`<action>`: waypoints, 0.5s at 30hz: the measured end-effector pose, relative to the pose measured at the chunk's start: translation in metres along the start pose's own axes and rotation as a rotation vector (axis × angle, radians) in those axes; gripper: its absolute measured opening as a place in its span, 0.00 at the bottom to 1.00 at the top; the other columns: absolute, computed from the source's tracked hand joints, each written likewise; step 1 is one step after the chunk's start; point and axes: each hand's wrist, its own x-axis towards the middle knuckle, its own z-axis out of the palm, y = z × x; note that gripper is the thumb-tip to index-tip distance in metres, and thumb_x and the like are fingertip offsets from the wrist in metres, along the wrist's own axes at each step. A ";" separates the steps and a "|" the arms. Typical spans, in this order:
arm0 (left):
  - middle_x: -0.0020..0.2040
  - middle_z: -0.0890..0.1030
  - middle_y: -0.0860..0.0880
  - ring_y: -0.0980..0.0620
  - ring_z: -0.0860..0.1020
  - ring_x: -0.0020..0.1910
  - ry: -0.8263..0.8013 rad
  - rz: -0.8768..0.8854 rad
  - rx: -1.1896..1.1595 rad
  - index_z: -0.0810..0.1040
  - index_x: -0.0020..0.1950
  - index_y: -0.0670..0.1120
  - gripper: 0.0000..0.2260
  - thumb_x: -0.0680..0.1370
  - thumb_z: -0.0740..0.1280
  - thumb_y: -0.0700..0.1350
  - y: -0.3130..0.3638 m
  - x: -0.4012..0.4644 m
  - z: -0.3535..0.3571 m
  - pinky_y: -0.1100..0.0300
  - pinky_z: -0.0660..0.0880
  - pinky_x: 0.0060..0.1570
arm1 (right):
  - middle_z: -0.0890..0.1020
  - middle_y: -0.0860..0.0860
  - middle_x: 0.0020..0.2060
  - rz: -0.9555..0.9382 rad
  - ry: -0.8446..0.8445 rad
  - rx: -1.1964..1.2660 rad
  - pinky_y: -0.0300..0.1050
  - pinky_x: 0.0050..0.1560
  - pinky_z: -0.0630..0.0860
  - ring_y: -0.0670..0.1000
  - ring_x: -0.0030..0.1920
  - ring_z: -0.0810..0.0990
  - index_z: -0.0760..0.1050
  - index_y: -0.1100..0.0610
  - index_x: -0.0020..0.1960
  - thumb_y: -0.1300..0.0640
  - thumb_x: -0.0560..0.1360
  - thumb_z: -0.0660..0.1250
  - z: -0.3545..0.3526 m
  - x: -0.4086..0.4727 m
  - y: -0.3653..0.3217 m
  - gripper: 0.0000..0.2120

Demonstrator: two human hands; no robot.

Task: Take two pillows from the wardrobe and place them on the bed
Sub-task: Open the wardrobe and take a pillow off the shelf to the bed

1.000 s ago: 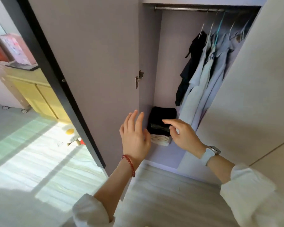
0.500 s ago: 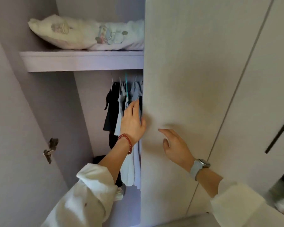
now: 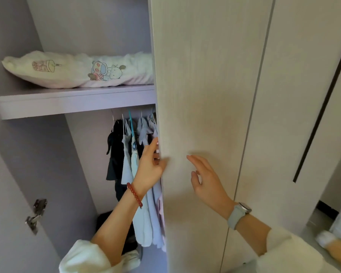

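Room: a lilac-lined wardrobe point(image 3: 114, 26), left side open, pale door point(image 3: 205, 95) over the right half.
Shelf: the shelf point(image 3: 73, 101) sits high, above the hanging clothes point(image 3: 130, 154).
Pillows: two on that shelf, a cream one point(image 3: 41, 69) at left and a white one point(image 3: 124, 71) touching it, its right end hidden behind the door.
Change: a second ago the view was down at the wardrobe floor and a folded pile; now it is up, and the pillows are in plain sight. Search over, I'd say. Next comes the reach.
Left hand: the left hand point(image 3: 150, 166) is on the door's edge, fingers curled round it, thumb on the front face. Gripping the door, not a pillow.
Right hand: the right hand point(image 3: 207, 180) is open, fingers spread, at the door's face; touching or just off it, I can't tell.
Arms: both raised to chest height, well below the shelf.
Progress: nothing taken yet.
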 end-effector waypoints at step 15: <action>0.75 0.52 0.49 0.60 0.57 0.70 -0.616 0.503 0.032 0.50 0.71 0.59 0.32 0.73 0.57 0.36 0.070 -0.060 0.124 0.77 0.57 0.63 | 0.70 0.42 0.61 0.141 0.400 0.091 0.31 0.58 0.71 0.40 0.61 0.71 0.61 0.51 0.68 0.58 0.73 0.61 -0.106 -0.128 0.001 0.24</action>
